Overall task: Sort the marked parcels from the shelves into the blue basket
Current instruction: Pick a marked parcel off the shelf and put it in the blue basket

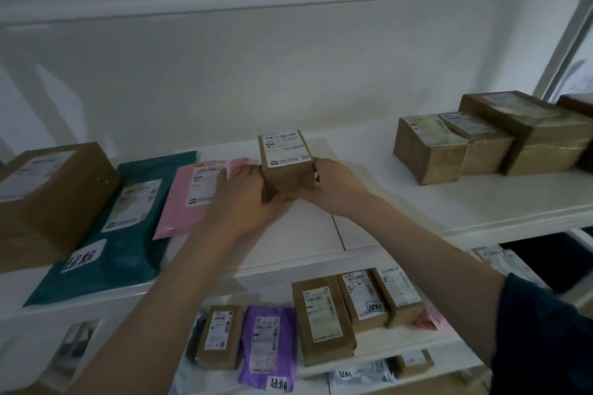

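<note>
Our left hand (247,189) and right hand (333,186) meet on the upper shelf (449,202). Both clamp a small brown parcel (286,163): left fingers curl round its left side and lower front corner, right fingers wrap its right edge. The parcel stands between our palms, its white label facing up; whether its base touches the shelf we cannot tell.

Just left of the left grip lies a pink mailer (189,196), partly under that hand. Further left, a teal mailer (109,234) carrying a white handwritten tag (84,256), then a large carton (48,199).

Well right of the right grip, three brown boxes (481,141) sit pressed together.

Below our forearms, on the lower shelf (401,346): a purple mailer (268,343) with a handwritten tag, and brown parcels, one of them tagged (364,298).
</note>
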